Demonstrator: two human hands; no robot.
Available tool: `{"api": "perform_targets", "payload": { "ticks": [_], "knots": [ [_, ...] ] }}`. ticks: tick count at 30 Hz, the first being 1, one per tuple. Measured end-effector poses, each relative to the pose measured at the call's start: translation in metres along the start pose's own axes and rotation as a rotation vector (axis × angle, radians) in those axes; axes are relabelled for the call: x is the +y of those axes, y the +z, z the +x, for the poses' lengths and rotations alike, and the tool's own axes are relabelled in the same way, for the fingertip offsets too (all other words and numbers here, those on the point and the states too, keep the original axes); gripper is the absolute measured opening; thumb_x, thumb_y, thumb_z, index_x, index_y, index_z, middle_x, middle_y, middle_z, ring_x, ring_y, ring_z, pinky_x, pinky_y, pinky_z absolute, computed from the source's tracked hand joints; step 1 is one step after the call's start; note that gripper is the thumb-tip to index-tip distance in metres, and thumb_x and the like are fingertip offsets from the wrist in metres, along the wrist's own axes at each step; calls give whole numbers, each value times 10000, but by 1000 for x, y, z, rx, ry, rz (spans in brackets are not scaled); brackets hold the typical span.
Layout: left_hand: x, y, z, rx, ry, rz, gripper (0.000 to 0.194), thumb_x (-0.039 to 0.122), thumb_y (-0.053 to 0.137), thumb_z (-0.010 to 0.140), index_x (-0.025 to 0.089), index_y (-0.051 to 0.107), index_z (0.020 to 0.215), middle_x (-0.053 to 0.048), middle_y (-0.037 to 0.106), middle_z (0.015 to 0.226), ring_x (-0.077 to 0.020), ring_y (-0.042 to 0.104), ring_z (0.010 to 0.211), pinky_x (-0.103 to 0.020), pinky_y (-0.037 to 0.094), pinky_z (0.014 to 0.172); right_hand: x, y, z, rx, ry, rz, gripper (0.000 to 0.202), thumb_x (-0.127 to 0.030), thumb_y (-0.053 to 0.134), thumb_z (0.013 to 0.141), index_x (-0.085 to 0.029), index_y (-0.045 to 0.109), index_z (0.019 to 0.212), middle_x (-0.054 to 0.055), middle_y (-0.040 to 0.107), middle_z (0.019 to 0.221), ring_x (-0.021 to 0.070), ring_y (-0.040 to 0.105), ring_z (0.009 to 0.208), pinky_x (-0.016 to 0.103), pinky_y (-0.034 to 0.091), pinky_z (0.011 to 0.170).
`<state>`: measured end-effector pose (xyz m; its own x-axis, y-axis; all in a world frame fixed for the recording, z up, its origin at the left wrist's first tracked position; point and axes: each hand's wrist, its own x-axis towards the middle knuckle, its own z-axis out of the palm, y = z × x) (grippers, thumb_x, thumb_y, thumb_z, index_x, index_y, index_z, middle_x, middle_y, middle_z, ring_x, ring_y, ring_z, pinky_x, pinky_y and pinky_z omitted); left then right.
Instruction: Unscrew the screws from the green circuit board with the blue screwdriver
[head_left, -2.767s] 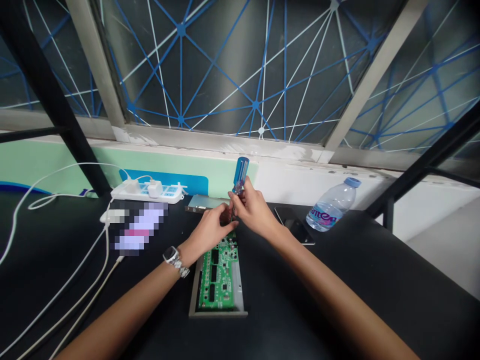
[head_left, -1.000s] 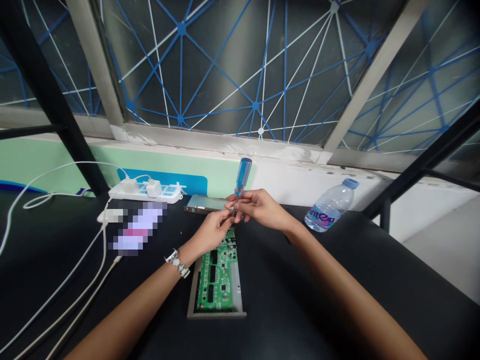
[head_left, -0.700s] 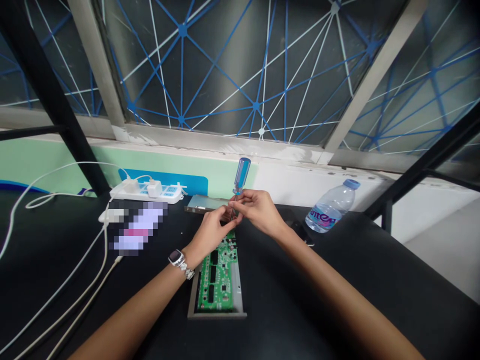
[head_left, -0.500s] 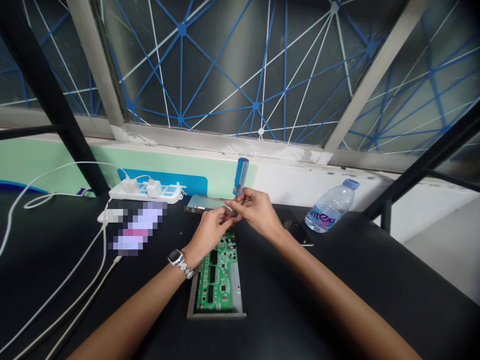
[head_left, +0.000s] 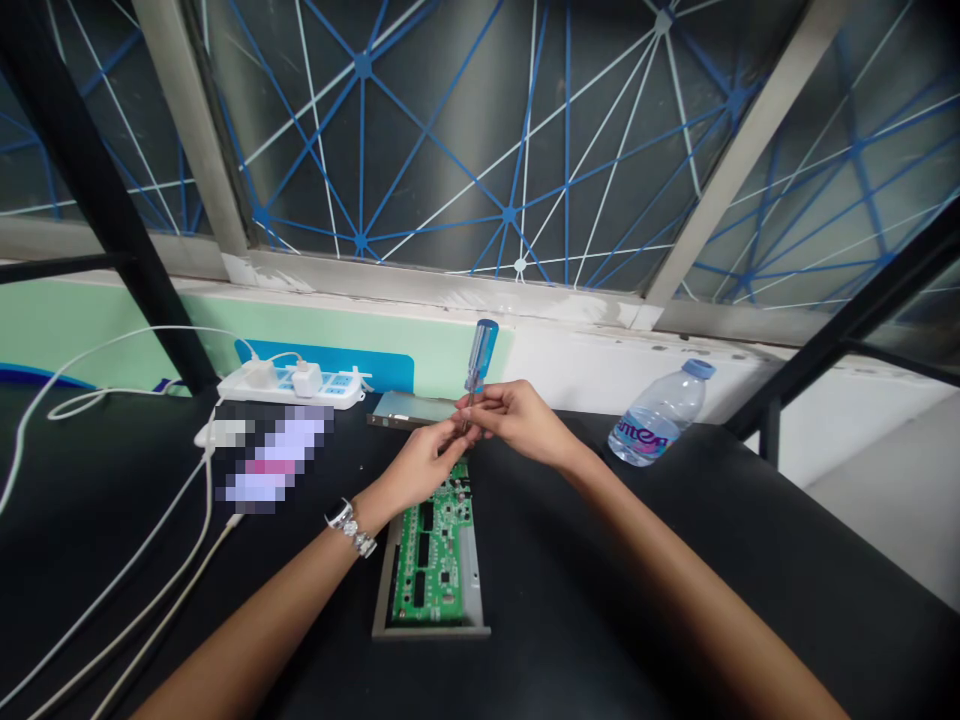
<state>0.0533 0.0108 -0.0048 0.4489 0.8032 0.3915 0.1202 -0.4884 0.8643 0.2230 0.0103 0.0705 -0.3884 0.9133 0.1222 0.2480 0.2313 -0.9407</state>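
A screwdriver [head_left: 481,352] with a clear blue handle stands nearly upright, handle up, over the far end of a green circuit board [head_left: 431,570] in a metal tray. My right hand [head_left: 517,420] pinches its shaft just below the handle. My left hand [head_left: 420,460], wearing a silver watch on the wrist, has its fingertips closed around the lower shaft, touching my right fingers. The screwdriver's tip and the far end of the board are hidden behind my hands. A flat metal case [head_left: 394,410] lies behind my left hand.
At the back left lies a white power strip [head_left: 349,392] with plugs and white cables [head_left: 161,535]. A blurred-out phone [head_left: 281,455] rests in front of it. A water bottle [head_left: 656,415] leans at the back right. A windowed wall borders the black table [head_left: 637,640].
My right fingers have shifted slightly left and down along the screwdriver shaft, and the handle has turned a little. My left hand and wrist have moved slightly left. The board stays put.
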Motion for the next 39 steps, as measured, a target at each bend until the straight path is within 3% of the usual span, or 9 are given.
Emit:
{"api": "perform_targets", "payload": {
  "ticks": [5, 9, 14, 20, 23, 27, 31, 35, 39],
  "knots": [
    [4, 3, -3, 155, -30, 82, 249, 319, 676, 837, 161, 633, 1025, -51, 740, 874, -186, 700, 779, -288, 539, 727, 11, 7, 3, 142, -109, -82, 299, -410, 755, 752, -149, 616, 715, 38, 672, 681, 156, 651, 594, 261, 497, 560],
    [3, 4, -2, 235, -79, 58, 180, 303, 693, 820, 140, 647, 880, -45, 735, 776, -179, 690, 694, -258, 517, 634, 12, 10, 4, 218, -145, -158, 302, -420, 743, 761, -156, 600, 733, 33, 663, 693, 156, 644, 606, 256, 486, 557],
    [0, 3, 0, 182, -91, -148, 163, 279, 678, 825, 122, 705, 859, -90, 766, 890, -221, 724, 862, -317, 560, 804, 2, 2, 1, -10, -104, -105, 250, -377, 701, 804, -140, 673, 880, 50, 707, 783, 156, 676, 648, 260, 510, 591],
    [0, 0, 0, 82, -54, -134, 186, 220, 585, 877, 128, 724, 961, -95, 769, 960, -214, 719, 926, -343, 544, 893, 6, 9, 0, 169, -125, -116, 285, -413, 720, 785, -170, 586, 719, 10, 645, 654, 135, 619, 504, 255, 476, 495],
    [-2, 0, 0, 77, -46, -82, 195, 248, 569, 897, 132, 722, 935, -96, 767, 955, -218, 718, 920, -352, 547, 883, 6, 9, 1, 154, -150, -132, 278, -410, 719, 786, -183, 560, 771, 25, 663, 725, 146, 636, 581, 263, 502, 544],
    [-6, 0, -1, 68, -56, -114, 216, 292, 562, 914, 141, 708, 965, -94, 763, 987, -218, 721, 949, -358, 550, 898, -6, -2, -1, 95, -202, -170, 303, -375, 707, 792, -181, 598, 997, 65, 673, 963, 145, 628, 722, 268, 514, 628],
    [-6, 1, -1, 51, -65, -129, 226, 288, 556, 918, 142, 698, 1016, -93, 760, 1017, -216, 723, 965, -362, 550, 914, -13, -10, -2, 43, -193, -146, 246, -384, 678, 816, -184, 595, 934, 37, 628, 881, 126, 574, 672, 248, 473, 569],
    [-1, 1, -1, 57, -56, -97, 238, 277, 543, 919, 139, 692, 1042, -95, 764, 1005, -223, 726, 962, -371, 553, 910, -10, -6, -1, 120, -220, -136, 258, -366, 707, 781, -208, 522, 866, -10, 575, 782, 96, 502, 578, 229, 396, 509],
    [5, 1, -1, 63, -32, -11, 238, 254, 520, 926, 138, 706, 1017, -95, 766, 989, -228, 719, 970, -366, 546, 908, -5, 9, -1, 318, -276, -223, 269, -340, 680, 788, -228, 435, 775, -48, 485, 679, 94, 445, 541, 232, 345, 495]
  ]
}}
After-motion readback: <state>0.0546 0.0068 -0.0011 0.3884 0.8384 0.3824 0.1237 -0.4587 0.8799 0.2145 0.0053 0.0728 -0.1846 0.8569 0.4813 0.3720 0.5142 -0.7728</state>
